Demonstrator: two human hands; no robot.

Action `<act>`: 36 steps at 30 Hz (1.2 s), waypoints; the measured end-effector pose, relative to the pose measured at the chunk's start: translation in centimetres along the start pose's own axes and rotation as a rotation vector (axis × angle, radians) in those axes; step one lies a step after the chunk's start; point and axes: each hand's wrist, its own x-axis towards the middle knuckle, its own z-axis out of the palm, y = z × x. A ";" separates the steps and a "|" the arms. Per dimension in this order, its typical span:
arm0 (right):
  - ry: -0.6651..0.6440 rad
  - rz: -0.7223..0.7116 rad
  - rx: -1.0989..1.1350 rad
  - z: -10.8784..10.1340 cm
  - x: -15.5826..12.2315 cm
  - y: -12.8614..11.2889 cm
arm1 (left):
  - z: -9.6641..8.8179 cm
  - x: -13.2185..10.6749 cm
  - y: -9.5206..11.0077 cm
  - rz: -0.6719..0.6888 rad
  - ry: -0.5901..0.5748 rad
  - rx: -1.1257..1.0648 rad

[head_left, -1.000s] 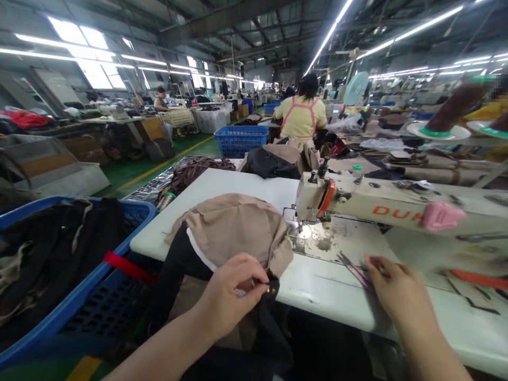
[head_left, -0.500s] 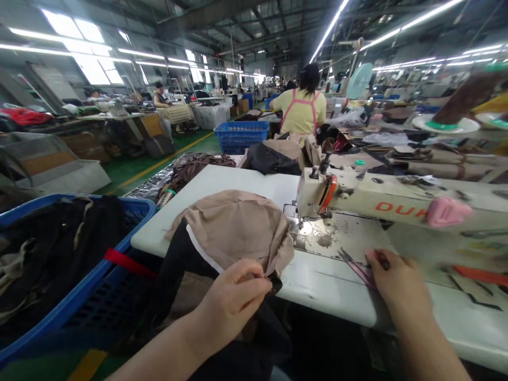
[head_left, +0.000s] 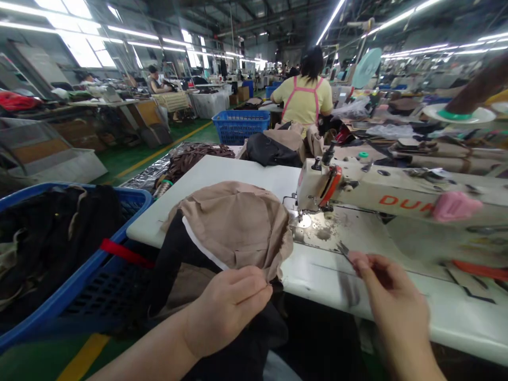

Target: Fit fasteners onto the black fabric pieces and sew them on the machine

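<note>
A tan and black garment [head_left: 234,225] lies bunched at the near edge of the white sewing table [head_left: 222,174] and hangs off it. My left hand [head_left: 228,307] is closed in a pinch on the garment's near edge. My right hand [head_left: 387,288] is closed on small thread snips [head_left: 344,250], whose blurred tips point up and left, just above the table in front of the cream sewing machine [head_left: 381,196]. The machine's needle area [head_left: 304,218] is lit and has no cloth under it.
A blue basket [head_left: 75,286] of dark garments stands at my left. Past the table are a pile of tan and black cloth [head_left: 278,148], another blue basket [head_left: 240,126] and a seated person in a yellow top [head_left: 304,98]. More worktables fill the hall.
My right hand has lifted the snips off the table and drawn them toward me. My left hand has slid lower along the garment's edge, and the view has tilted down a little.
</note>
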 end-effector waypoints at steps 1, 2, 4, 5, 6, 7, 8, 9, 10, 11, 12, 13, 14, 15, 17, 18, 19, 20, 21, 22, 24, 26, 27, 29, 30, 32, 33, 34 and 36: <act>-0.036 0.006 0.096 0.0 -1.3 -0.9 | 0.0 0.0 0.0 0.010 0.002 0.017; -0.044 -0.005 0.169 0.1 -2.5 -1.7 | 0.1 0.0 0.0 0.011 -0.003 0.026; -0.092 -0.056 0.199 0.0 -5.0 -3.6 | 0.2 0.0 -0.1 -0.015 -0.016 0.027; -0.095 -0.102 0.224 -0.1 -6.1 -4.4 | 0.3 -0.1 -0.1 -0.033 -0.025 0.024; -0.114 -0.156 0.257 -0.1 -7.0 -5.2 | 0.3 -0.1 -0.1 -0.051 -0.033 0.021; -0.129 -0.200 0.287 -0.2 -7.9 -6.0 | 0.4 -0.1 -0.1 -0.063 -0.034 0.020; -0.141 -0.241 0.309 -0.2 -8.6 -6.6 | 0.4 -0.1 -0.1 -0.067 -0.035 0.021; -0.148 -0.275 0.321 -0.1 -9.1 -7.1 | 0.4 -0.1 -0.1 -0.067 -0.031 0.024; -0.146 -0.303 0.322 -0.1 -9.5 -7.5 | 0.4 -0.1 -0.1 -0.060 -0.028 0.025; -0.140 -0.330 0.315 0.0 -9.9 -7.8 | 0.4 0.0 0.0 -0.054 -0.025 0.026; -0.130 -0.359 0.301 0.1 -10.1 -8.0 | 0.3 0.0 0.0 -0.052 -0.026 0.025; -0.120 -0.388 0.283 0.2 -10.3 -8.0 | 0.3 0.1 0.0 -0.050 -0.030 0.025; -0.107 -0.418 0.261 0.3 -10.4 -8.0 | 0.3 0.1 0.1 -0.046 -0.030 0.025; -0.090 -0.450 0.237 0.3 -10.5 -7.9 | 0.3 0.1 0.1 -0.040 -0.030 0.026; -0.070 -0.532 0.195 0.4 -10.5 -7.8 | 0.3 0.0 0.1 -0.033 -0.026 0.029; -0.069 -0.583 0.183 0.4 -10.5 -7.7 | 0.3 0.0 0.1 -0.028 -0.021 0.030; -0.075 -0.634 0.174 0.4 -10.4 -7.7 | 0.3 0.0 0.2 -0.027 -0.015 0.031; -0.090 -0.682 0.165 0.4 -10.4 -7.6 | 0.3 0.1 0.2 -0.028 -0.011 0.032; -0.103 -0.721 0.155 0.5 -10.4 -7.6 | 0.3 0.2 0.2 -0.029 -0.004 0.032; -0.103 -0.752 0.145 0.5 -10.3 -7.6 | 0.3 0.2 0.3 -0.029 0.005 0.031; -0.086 -0.781 0.123 0.6 -10.3 -7.7 | 0.3 0.4 0.3 -0.026 0.009 0.022; -0.087 -0.795 0.110 0.7 -10.3 -7.8 | 0.3 0.5 0.3 -0.024 0.005 0.008; -0.100 -0.795 0.111 0.8 -10.2 -7.9 | 0.3 0.5 0.3 -0.023 0.004 0.003; -0.124 -0.800 0.118 0.9 -10.2 -8.0 | 0.3 0.5 0.2 -0.024 0.002 -0.003; -0.126 -0.803 0.119 0.9 -10.1 -8.1 | 0.3 0.5 0.2 -0.025 0.003 -0.004; -0.110 -0.813 0.120 1.0 -10.1 -8.1 | 0.3 0.4 0.2 -0.020 0.003 -0.003; -0.102 -0.817 0.115 1.0 -10.1 -8.1 | 0.3 0.4 0.2 -0.019 0.003 -0.001; -0.101 -0.820 0.109 1.0 -10.1 -8.1 | 0.3 0.5 0.2 -0.018 0.004 0.000; -0.102 -0.822 0.102 1.0 -10.1 -8.2 | 0.3 0.4 0.2 -0.013 -0.002 0.008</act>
